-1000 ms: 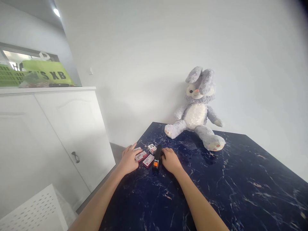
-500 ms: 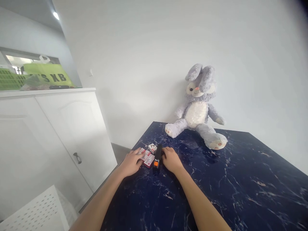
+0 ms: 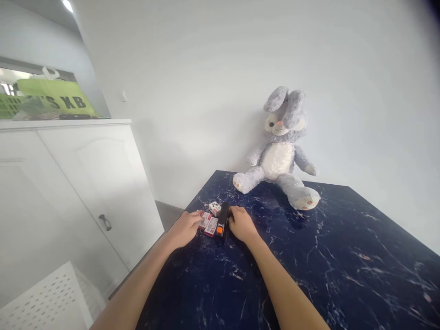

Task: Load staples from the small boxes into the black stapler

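Two small red and white boxes (image 3: pixel 209 224) lie side by side at the left of the dark blue marbled table (image 3: pixel 302 279). My left hand (image 3: pixel 185 228) rests at their left side, its fingers stretched out and a fingertip on the nearer edge of one box. Behind them sits a small white box (image 3: pixel 215 209) with dark print. Against the boxes' right side lies a long black object (image 3: pixel 223 216) with an orange patch at its near end; its kind is unclear. My right hand (image 3: pixel 242 223) is curled beside it, fingertips at its right side and partly hidden.
A large grey plush rabbit (image 3: pixel 280 151) sits at the table's back against the wall. To the left stand a white cabinet (image 3: pixel 103 183) bearing a green bag (image 3: pixel 65 97), and a white perforated container (image 3: pixel 48 298) lower down.
The view has shifted slightly, so everything appears a little further left and higher. The left fingers look drawn back a bit on the red and white boxes. The right hand stays beside the black object.
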{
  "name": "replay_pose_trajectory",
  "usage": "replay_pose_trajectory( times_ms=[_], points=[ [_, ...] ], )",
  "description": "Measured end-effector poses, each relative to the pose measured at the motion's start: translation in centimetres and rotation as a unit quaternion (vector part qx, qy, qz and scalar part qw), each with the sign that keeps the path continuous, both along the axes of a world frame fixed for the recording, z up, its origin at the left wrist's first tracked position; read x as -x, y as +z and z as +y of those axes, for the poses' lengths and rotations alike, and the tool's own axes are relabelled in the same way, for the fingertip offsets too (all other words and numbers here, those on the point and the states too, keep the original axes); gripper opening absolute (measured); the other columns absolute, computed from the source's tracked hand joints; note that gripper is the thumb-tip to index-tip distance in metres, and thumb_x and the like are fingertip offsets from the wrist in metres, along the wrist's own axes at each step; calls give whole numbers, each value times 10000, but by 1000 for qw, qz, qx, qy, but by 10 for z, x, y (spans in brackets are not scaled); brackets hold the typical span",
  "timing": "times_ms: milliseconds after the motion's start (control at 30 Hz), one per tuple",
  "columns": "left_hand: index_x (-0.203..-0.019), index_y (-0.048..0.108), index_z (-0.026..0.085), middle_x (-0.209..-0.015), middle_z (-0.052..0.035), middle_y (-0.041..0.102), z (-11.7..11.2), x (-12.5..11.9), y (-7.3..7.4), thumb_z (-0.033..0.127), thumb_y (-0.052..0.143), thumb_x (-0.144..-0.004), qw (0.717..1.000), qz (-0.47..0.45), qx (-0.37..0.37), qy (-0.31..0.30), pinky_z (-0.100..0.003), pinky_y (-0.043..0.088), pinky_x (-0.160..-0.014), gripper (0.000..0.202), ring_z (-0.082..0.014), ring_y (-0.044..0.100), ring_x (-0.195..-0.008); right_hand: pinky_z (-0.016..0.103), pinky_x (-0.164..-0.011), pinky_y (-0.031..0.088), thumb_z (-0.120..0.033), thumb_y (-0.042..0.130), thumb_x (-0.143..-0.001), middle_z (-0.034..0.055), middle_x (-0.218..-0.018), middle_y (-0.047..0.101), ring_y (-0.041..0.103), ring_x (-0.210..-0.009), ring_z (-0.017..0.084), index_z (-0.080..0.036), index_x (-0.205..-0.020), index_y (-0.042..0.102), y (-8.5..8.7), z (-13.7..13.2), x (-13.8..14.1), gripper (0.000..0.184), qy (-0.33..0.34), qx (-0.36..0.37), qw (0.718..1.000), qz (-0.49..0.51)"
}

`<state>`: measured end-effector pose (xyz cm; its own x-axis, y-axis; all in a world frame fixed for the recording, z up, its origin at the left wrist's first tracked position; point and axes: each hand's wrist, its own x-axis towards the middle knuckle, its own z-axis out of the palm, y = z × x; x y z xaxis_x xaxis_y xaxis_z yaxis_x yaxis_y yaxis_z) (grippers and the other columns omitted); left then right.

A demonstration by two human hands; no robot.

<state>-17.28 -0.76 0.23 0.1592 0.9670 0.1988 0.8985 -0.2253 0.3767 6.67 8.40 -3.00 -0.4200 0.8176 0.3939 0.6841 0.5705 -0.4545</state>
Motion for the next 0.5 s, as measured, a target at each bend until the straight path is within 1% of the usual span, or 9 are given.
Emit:
replay_pose_trajectory(
  times_ms=[67,100,133,200,267,300,367,433,500],
  points=[
    [-1065,711,323,-1447,53,535,0,-2,-1,218,380,-941,1000,-4,-13,14,-457,438,-1023,369,-274,523,-1213,300,-891,386,-80,472,-816,81,-983,647,522,-975,221,-172,-961,622,1,-1,0,228,-2,8,1000,5],
    [-1064,703,313,-1451,42,530,1,-4,-2,232,382,-945,1000,-5,-20,20,-474,428,-1030,352,-281,513,-1223,300,-887,388,-79,471,-815,82,-982,649,523,-977,222,-172,-962,620,1,-2,0,229,-1,11,1000,8],
    [-1092,689,307,-1466,33,513,1,-6,-3,248,396,-944,999,-4,-27,26,-498,406,-1049,334,-292,487,-1254,299,-887,389,-76,468,-813,82,-992,651,524,-986,223,-172,-979,619,2,-3,-1,243,1,13,1000,11],
    [-1217,632,310,-1502,14,470,3,-10,-5,278,440,-936,999,-1,-37,27,-538,347,-1091,342,-315,407,-1336,294,-896,393,-66,464,-803,79,-1029,659,523,-1022,224,-175,-1049,612,3,-5,-1,307,10,16,1000,18],
    [-1340,550,314,-1496,-5,475,4,-14,-6,287,469,-931,999,4,-46,4,-534,312,-1116,418,-316,353,-1378,290,-902,402,-59,469,-782,73,-1046,668,527,-1049,225,-179,-1112,601,4,-6,-2,376,21,23,999,25],
    [-1363,531,312,-1464,-16,506,4,-15,-6,281,475,-929,998,7,-54,-14,-514,320,-1113,439,-308,364,-1367,289,-901,409,-59,474,-769,72,-1040,673,533,-1052,226,-180,-1127,601,4,-6,-3,398,25,28,999,28],
    [-1337,554,305,-1334,-38,590,4,-18,-5,268,475,-931,996,16,-76,-36,-463,370,-1070,415,-283,450,-1266,294,-906,419,-66,489,-746,71,-1033,681,549,-1052,227,-184,-1150,602,4,-5,-4,435,34,41,998,33],
    [-1261,608,289,-1152,-58,630,3,-19,-4,263,480,-928,995,23,-94,-27,-440,415,-998,358,-269,513,-1117,305,-929,420,-76,502,-732,68,-1084,681,556,-1074,226,-197,-1240,568,3,-3,-5,526,43,55,997,41],
    [-1200,641,272,-1020,-64,615,4,-19,-5,271,481,-927,995,25,-95,-6,-435,435,-937,317,-264,527,-1016,323,-962,413,-85,521,-719,63,-1163,670,547,-1126,229,-216,-1364,482,2,-2,-6,659,53,67,995,52]
  ],
)
